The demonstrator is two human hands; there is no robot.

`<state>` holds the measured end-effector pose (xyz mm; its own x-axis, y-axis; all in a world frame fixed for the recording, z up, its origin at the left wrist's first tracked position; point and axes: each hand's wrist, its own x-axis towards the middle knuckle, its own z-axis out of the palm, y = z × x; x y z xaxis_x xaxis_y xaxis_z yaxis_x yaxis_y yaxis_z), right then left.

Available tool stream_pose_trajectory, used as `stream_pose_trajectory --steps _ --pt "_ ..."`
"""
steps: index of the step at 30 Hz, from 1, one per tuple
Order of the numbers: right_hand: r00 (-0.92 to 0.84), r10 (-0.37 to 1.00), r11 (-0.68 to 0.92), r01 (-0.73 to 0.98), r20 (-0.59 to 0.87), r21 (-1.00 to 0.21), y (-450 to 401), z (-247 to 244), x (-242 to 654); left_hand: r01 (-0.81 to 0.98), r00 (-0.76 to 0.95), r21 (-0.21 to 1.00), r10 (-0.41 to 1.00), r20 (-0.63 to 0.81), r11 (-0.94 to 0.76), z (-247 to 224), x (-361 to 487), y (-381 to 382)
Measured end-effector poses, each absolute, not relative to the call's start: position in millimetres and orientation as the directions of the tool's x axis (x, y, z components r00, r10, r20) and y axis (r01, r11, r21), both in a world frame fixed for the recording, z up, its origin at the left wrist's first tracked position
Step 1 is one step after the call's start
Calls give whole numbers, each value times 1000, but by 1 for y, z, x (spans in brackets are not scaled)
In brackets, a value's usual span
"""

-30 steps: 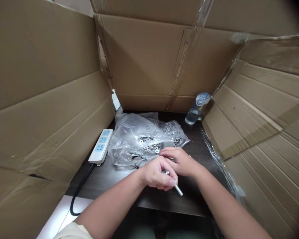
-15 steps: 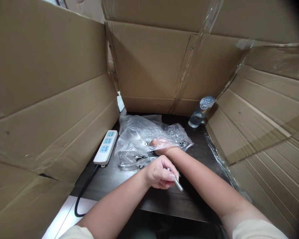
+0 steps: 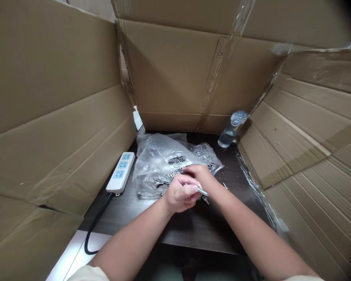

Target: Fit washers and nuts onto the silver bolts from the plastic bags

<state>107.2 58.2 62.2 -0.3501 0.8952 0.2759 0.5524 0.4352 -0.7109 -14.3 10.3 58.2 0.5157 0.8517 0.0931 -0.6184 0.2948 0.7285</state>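
Observation:
My left hand (image 3: 181, 194) is closed around a short silver metal rod (image 3: 203, 191), whose end sticks out to the right past the thumb. Just behind it, my right hand (image 3: 201, 174) lies at the mouth of a clear plastic bag (image 3: 152, 150). Its fingers curl downward, and their tips are hidden behind my left hand, so what they hold, if anything, does not show. Inside the bag and at its opening are several metal nuts (image 3: 175, 160). A few small metal parts (image 3: 204, 200) lie on the dark table beneath my hands.
Cardboard walls (image 3: 169, 70) enclose the table (image 3: 222, 234) at the back and both sides. A white power strip (image 3: 119, 173) with a black cable lies on the left. A water bottle (image 3: 231, 128) stands at the back right. A second clear bag (image 3: 206, 154) adjoins the first.
My right hand has drawn back out of the plastic bag, toward my left hand. My left hand has moved slightly up and left, still holding the rod. More nuts show in the bag.

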Motion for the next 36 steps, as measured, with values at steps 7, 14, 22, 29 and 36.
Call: stream_pose_trajectory --steps 7,14,22,29,36 --pt "170 974 140 71 151 -988 15 64 149 -548 272 821 962 -6 160 60 -2 16" --pt "249 772 492 349 585 -798 0 52 138 -279 61 960 998 21 -3 47 8 15" --pt "138 597 615 554 790 -562 -3 50 135 -295 65 955 998 -9 28 48 11 16" --pt "85 591 627 577 802 -523 -3 48 135 -557 232 765 945 -231 323 54 8 20" --pt "212 782 484 385 586 -786 1 50 154 -496 693 514 676 -251 700 58 -4 21"
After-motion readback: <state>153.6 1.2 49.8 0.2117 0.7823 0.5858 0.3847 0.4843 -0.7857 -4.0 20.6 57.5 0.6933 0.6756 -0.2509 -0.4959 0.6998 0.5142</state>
